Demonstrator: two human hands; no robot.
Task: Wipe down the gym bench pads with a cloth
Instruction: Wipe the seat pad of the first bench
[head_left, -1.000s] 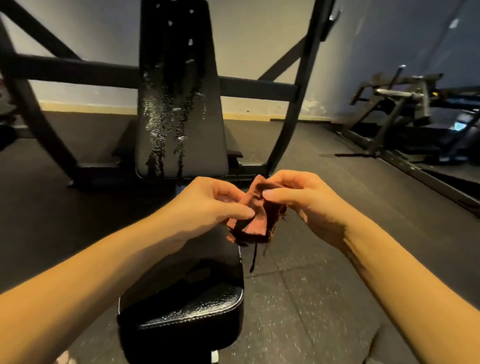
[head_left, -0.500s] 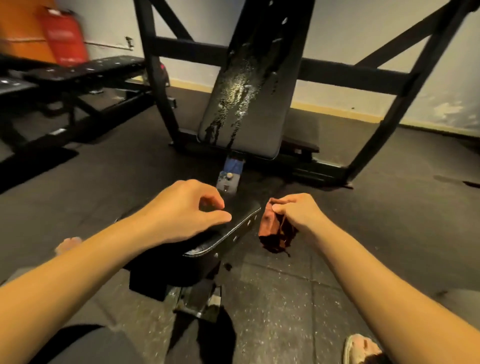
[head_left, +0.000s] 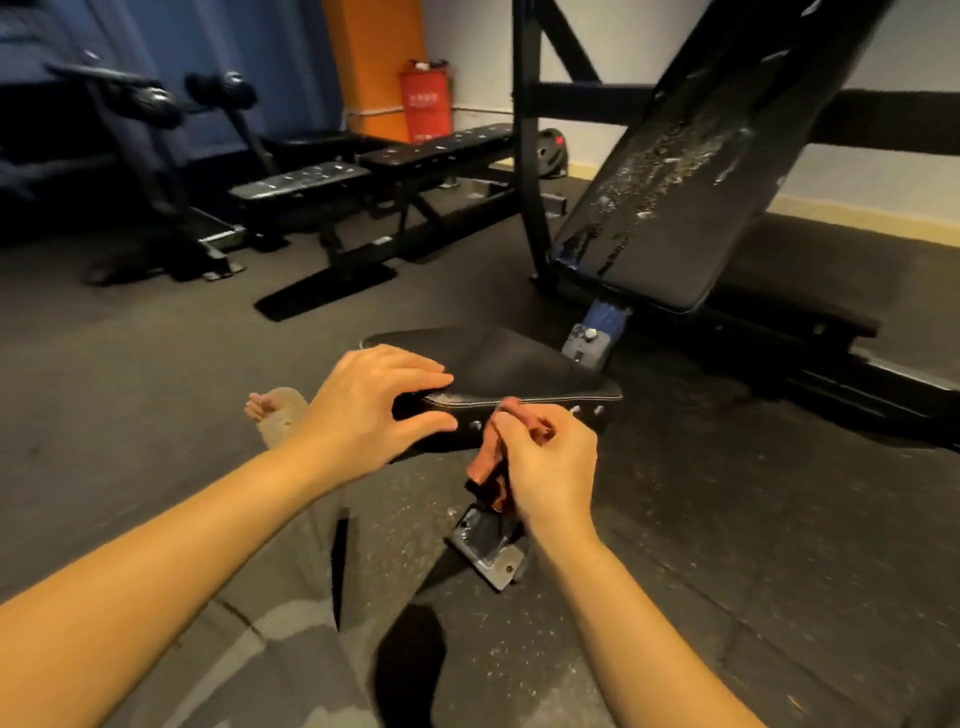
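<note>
Dark speckled rubber floor (head_left: 130, 364) is covering the whole room. A pale wall (head_left: 914, 57) is running along the back, with a yellowish skirting strip (head_left: 857, 221) sitting at its foot. Far left, a blue wall (head_left: 249, 41) is meeting an orange panel (head_left: 374, 52), and a red box (head_left: 423, 106) is standing against it. Two flat spare benches (head_left: 301, 182) are lying side by side near a machine with roller pads (head_left: 150, 104). A black steel frame (head_left: 527, 156) is rising mid-room. Dim warm light is glinting off the upholstery.
</note>
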